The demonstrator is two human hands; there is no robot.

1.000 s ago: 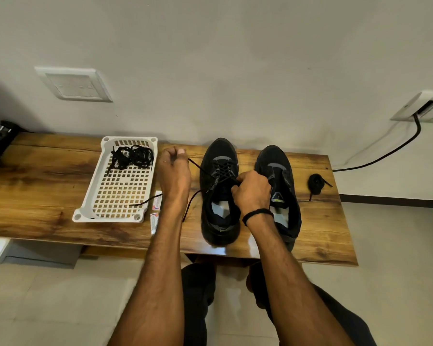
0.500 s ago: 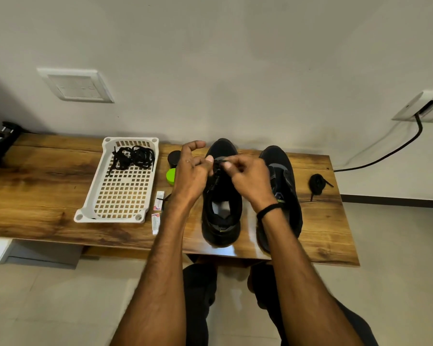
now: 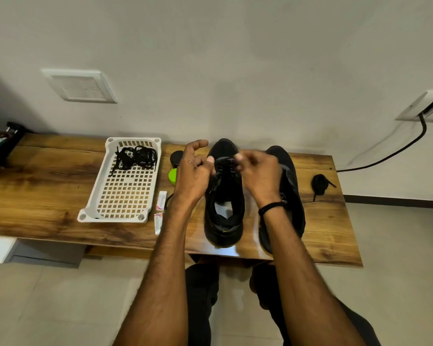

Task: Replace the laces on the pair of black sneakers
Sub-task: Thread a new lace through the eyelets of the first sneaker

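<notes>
Left fingers: thumb and curled fingers pinch the lace; the index finger is lifted and hooked.
Right fingers: bunched narrow on the same lace, blurred.
Left hand: raised over the bench, back toward the camera.
Right hand: opposite it, with a black wristband.
Sneaker: under both hands, toe toward the wall, partly laced.
Second sneaker: just beside it, partly behind the right forearm.
Writing: print on two small packets, too small to read.
Tray: white, well left, holding tangled laces.
Coiled lace: on the bench, far right.
</notes>
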